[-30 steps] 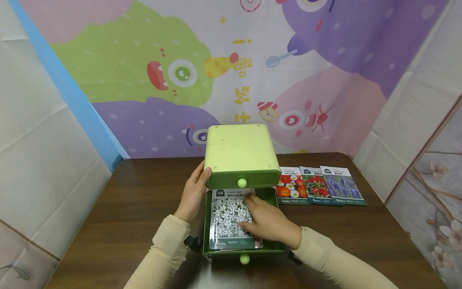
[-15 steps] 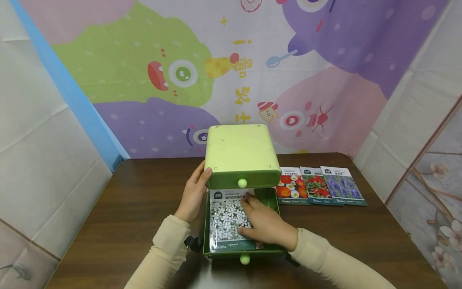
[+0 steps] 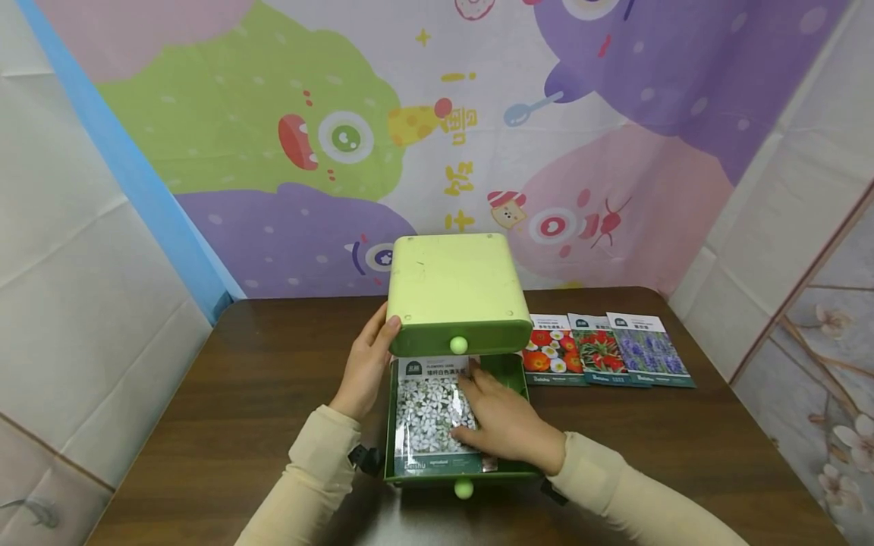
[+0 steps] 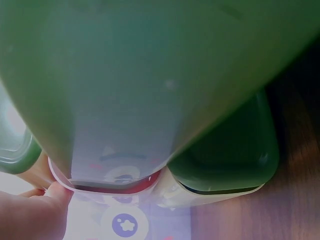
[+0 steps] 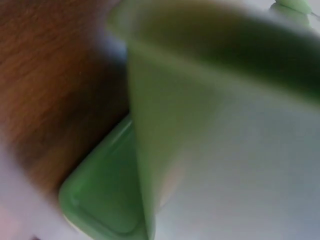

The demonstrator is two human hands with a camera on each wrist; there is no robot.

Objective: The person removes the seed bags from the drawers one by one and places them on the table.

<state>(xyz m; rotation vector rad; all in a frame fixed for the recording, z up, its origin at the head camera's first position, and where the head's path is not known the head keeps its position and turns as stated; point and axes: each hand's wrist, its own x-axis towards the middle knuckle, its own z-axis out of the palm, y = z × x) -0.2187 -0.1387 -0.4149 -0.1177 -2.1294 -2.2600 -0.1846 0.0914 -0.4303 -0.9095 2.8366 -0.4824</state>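
A light-green two-drawer cabinet (image 3: 454, 277) stands on the table, its lower drawer (image 3: 464, 478) pulled out towards me. Inside lies a flower seed packet (image 3: 433, 417) printed with white blossoms. Part of another packet (image 3: 488, 462) shows under its lower right corner. My right hand (image 3: 508, 421) rests on the white-flower packet's right side, fingers stretched out; their tips are near the drawer's back. With my left hand (image 3: 362, 368) I hold the cabinet's left side, thumb at the front corner of the upper part. In the left wrist view, fingers (image 4: 37, 212) touch the cabinet's edge.
Three more seed packets lie overlapping right of the cabinet: red and white flowers (image 3: 554, 353), red flowers (image 3: 601, 353) and purple flowers (image 3: 650, 353). The upper drawer's round knob (image 3: 459, 345) is in place. Behind the brown table (image 3: 287, 364) hangs a cartoon cloth (image 3: 273, 144).
The white-flower packet has shifted slightly left and towards me in the drawer, and now lies straighter. My right hand has moved a little with it. The left hand stays put.
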